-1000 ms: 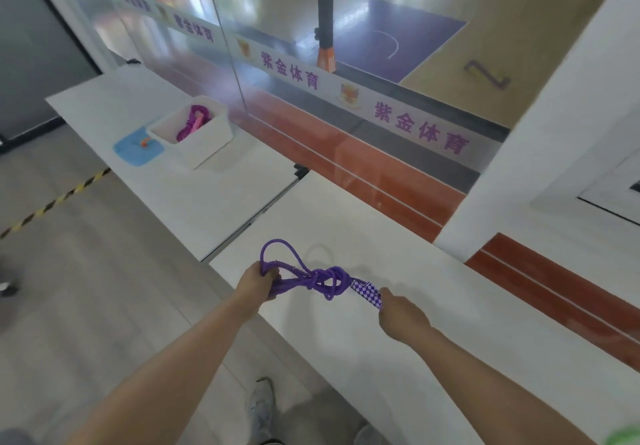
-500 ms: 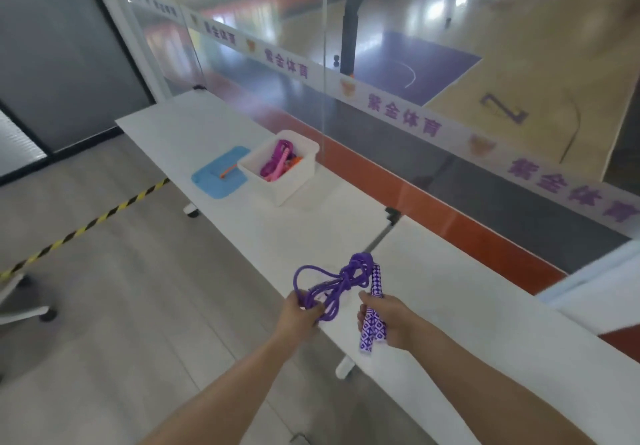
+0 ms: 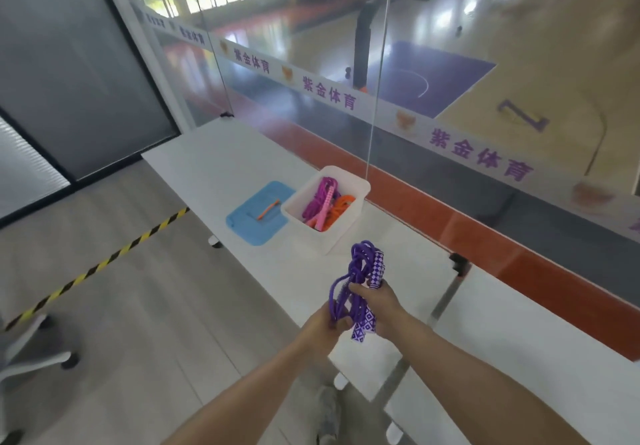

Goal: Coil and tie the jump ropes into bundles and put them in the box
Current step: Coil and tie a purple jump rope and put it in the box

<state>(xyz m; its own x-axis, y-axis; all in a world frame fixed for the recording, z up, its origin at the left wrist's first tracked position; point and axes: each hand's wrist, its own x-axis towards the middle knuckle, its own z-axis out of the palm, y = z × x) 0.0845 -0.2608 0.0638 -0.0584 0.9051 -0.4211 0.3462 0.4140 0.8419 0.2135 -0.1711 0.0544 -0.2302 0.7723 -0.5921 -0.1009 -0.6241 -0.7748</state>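
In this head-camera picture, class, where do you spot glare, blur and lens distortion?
Head view: glare patches on the glossy court floor behind the glass; wide-angle bending of the table edges; soft blur on the purple jump rope held by the left hand and right hand; the white box reads clearer.

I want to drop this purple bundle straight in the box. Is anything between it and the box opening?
Nothing visible blocks the way. The purple rope bundle, held by the left hand and right hand, hangs just short of the white box. The box is open-topped, its blue lid lying beside it. A pink rope and an orange rope already lie inside.
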